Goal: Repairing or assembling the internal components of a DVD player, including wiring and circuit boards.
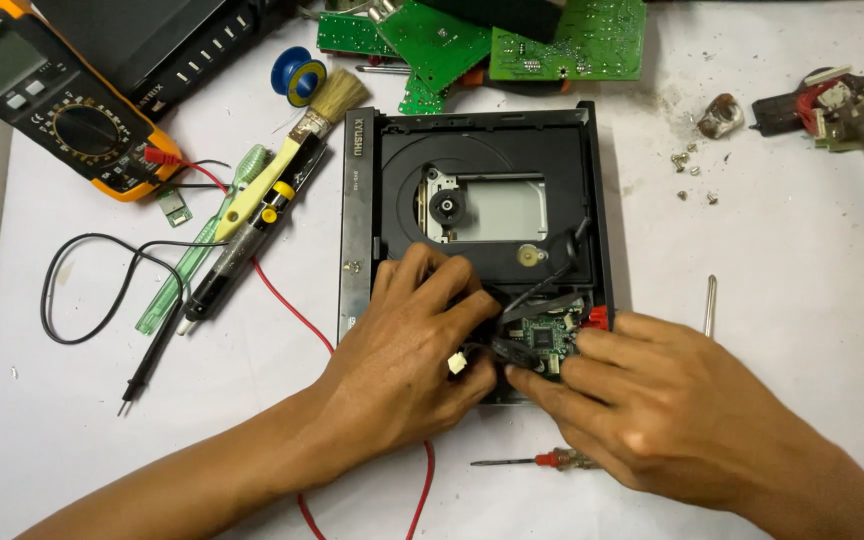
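On a white bench [782,250], one opened disc drive [482,230] lies at the middle, its black tray and laser mechanism exposed, while two bare hands work at its near end. The left hand [407,350] rests on the drive, fingers curled loosely over a small white connector [457,363]; whether it truly pinches it cannot be told. The right hand [652,400] has fingertips closed on a black cable [517,352] beside the one small green circuit board [552,335] — a hard tug there, I judge, could tear the cable from its socket or crack the board.

At the far left corner sits one orange multimeter [52,95], its red lead running under the wrists where a forearm might drag it. At the far edge lie three or so green boards [512,40]. One brush [307,140], one solder reel [297,75], one red-handled screwdriver [542,460] at the near edge — and loose screws [687,165], at least five, easily swept off.
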